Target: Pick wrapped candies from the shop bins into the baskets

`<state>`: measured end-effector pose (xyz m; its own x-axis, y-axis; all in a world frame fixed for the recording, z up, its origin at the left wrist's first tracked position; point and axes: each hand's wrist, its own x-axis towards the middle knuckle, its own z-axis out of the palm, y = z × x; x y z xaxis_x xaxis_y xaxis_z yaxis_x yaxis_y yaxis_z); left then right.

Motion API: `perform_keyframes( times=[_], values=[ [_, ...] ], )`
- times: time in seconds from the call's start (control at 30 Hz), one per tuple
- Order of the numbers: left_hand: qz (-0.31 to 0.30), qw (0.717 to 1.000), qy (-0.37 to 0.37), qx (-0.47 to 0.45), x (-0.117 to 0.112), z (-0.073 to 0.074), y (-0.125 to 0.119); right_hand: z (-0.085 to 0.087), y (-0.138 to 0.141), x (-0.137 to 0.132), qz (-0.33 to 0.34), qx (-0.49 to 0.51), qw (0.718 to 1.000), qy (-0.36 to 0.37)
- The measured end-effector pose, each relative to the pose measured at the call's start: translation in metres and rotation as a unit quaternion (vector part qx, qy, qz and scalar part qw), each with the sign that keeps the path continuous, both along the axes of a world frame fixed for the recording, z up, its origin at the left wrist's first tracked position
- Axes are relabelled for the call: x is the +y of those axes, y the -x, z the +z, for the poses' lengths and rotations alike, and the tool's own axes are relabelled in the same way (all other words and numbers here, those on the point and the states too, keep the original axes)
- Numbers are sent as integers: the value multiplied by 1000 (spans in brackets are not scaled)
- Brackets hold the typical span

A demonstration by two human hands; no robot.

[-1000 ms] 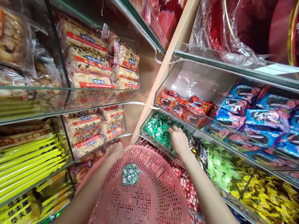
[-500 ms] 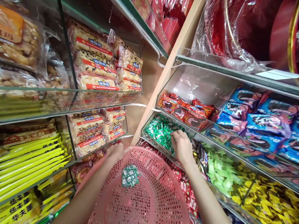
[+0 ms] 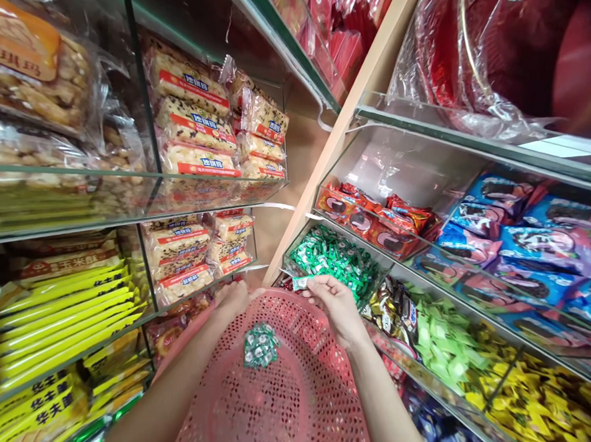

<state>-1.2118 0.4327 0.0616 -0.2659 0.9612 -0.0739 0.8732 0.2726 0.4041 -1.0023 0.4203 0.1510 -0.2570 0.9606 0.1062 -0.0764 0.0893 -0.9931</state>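
My left hand (image 3: 234,296) grips the far left rim of a pink perforated plastic basket (image 3: 258,422). A small heap of green-and-white wrapped candies (image 3: 260,345) lies inside, toward the basket's far side. Between the thumb and fingers of my right hand (image 3: 333,302) is a single green-and-white wrapped candy (image 3: 300,283), held just above the basket's far rim. Behind that hand, a glass-fronted bin is heaped with loose green wrapped candies (image 3: 336,253).
Glass shelves on the left hold sachima packs (image 3: 195,131) and yellow packets (image 3: 64,307). Right of the green bin lie dark-wrapped candies (image 3: 395,307), pale green ones (image 3: 443,337) and yellow ones (image 3: 545,396). A wooden post (image 3: 324,163) stands in the corner. Blue packets (image 3: 539,246) sit above.
My right hand has come out of the green candy bin, moving left and toward the basket with one candy pinched in it. My left hand keeps its hold on the rim.
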Motion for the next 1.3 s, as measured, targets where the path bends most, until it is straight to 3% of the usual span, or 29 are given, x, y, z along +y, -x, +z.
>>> perform_keyframes(
  times=[0.13, 0.23, 0.3, 0.5, 0.6, 1.07, 1.3],
  values=[
    [-5, 1000, 3, -2, 2, -2, 1, -2, 1, 1, 10, 10, 1000, 20],
    [-3, 1000, 6, 1, 1, -2, 2, -13, 5, 4, -6, 10, 1000, 19],
    [-1, 1000, 9, 2, 0, -1, 1, -32, 9, 7, -16, -1, 999, 35],
    [-5, 1000, 7, 5, -2, 6, -2, -113, 18, 14, -11, -56, 985, 164],
    [-16, 1000, 6, 6, -2, 9, -3, -136, 17, 15, -18, -75, 979, 187],
    [-21, 999, 2, 30, -6, 10, -5, -166, 6, 16, -33, -185, 966, 180],
    [-23, 1000, 0, 22, -7, 12, -6, -174, 5, 14, -88, -355, 929, 59]
  ],
)
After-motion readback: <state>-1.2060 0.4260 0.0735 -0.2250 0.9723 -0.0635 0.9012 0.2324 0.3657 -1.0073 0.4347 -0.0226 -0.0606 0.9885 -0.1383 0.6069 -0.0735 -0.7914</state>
